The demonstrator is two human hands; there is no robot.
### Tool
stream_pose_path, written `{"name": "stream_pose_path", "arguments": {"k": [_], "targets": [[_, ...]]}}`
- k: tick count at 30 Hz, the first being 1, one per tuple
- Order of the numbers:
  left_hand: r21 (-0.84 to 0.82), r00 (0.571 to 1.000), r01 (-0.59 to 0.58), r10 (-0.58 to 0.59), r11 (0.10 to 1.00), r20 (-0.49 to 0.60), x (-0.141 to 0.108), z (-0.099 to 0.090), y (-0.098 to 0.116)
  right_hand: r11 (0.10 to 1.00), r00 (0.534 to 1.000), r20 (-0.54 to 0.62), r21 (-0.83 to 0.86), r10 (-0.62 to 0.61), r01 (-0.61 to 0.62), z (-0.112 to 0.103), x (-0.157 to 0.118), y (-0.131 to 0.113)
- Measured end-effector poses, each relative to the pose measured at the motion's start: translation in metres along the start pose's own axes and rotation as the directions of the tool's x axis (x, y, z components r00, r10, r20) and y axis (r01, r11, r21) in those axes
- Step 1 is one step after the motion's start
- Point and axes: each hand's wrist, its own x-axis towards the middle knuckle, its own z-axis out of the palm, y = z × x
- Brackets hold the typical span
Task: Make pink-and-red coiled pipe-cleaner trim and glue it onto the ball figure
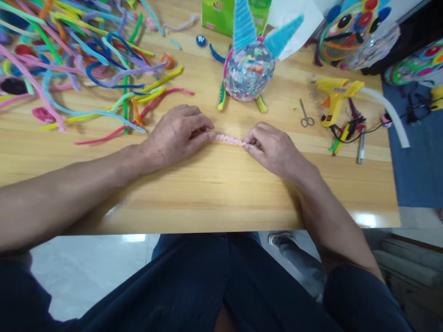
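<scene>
A short twisted pink pipe cleaner stretches between my two hands, low over the wooden table. Its left end is pinched by my left hand, thumb against fingers. My right hand pinches the other end, with the fingers curled. Just beyond them stands a clear round craft figure with bright bits inside, two blue fuzzy ears and green and yellow feet.
Many coloured pipe cleaners are heaped at the left. On the right of the table lie small scissors, a yellow glue gun and a cutter. A green box stands behind. Someone's shoe shows below.
</scene>
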Motion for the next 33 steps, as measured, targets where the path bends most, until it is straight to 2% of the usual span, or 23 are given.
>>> {"name": "stream_pose_path", "arguments": {"k": [6,10,13,16,19,24,28,33], "targets": [[0.121,0.998,-0.042,0.037,0.992,0.046,0.001,-0.005,0.007,1.0,1.0,0.006,-0.002,0.029,-0.029,-0.001,0.004,0.0],[0.179,0.995,-0.086,0.076,0.98,0.061,0.002,-0.014,0.031,0.996,0.997,-0.056,0.076,-0.045,0.05,-0.008,0.002,-0.01],[0.06,0.99,0.014,-0.022,0.998,0.137,0.006,-0.018,0.056,0.979,0.984,-0.127,0.147,-0.123,0.141,-0.013,-0.001,-0.021],[-0.144,0.961,0.184,-0.148,0.972,0.234,0.012,-0.014,0.075,0.96,0.975,-0.19,0.231,-0.114,0.158,-0.017,-0.002,-0.031],[-0.363,0.945,0.304,-0.23,0.881,0.233,0.02,-0.007,0.082,0.932,0.966,-0.256,0.346,-0.014,0.105,-0.022,-0.003,-0.034],[-0.626,0.894,0.444,-0.364,0.641,0.262,0.03,0.004,0.09,0.871,0.905,-0.379,0.49,0.192,0.02,-0.03,-0.001,-0.024],[-0.76,0.883,0.44,-0.384,0.479,0.269,0.033,0.017,0.093,0.828,0.905,-0.372,0.56,0.206,0.042,-0.025,0.003,-0.015],[-0.826,0.885,0.42,-0.374,0.377,0.279,0.036,0.029,0.087,0.776,0.934,-0.299,0.63,0.197,0.038,-0.012,0.007,-0.013]]}}
